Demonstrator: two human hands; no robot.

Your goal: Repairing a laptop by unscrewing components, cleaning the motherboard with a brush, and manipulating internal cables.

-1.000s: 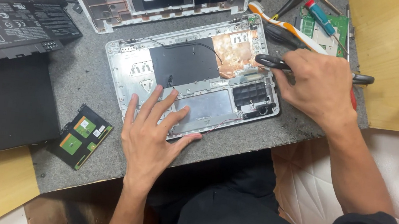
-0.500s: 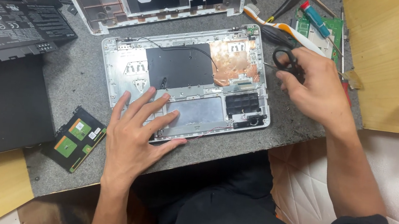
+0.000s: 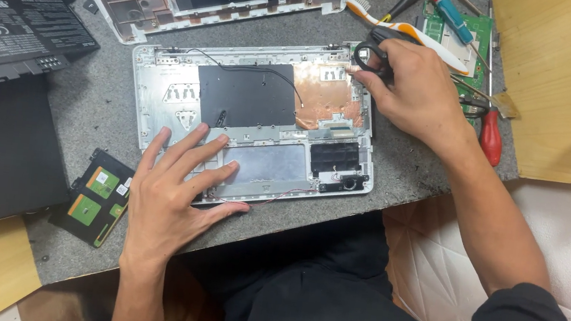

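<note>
My left hand [image 3: 166, 201] lay flat, fingers spread, on the near edge of the opened laptop base [image 3: 254, 117] at the worktop's [image 3: 102, 100] middle, pinning it steady. My right hand [image 3: 415, 89] gripped black scissors [image 3: 373, 52] at its far right corner. A black battery [image 3: 10, 32] with a white-printed label sat at the left edge.

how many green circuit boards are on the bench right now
2. One circuit board lies at the top right, partly under tools beyond the right hand. A smaller touchpad board with green patches lies left of the left hand. Others may be hidden.
</note>
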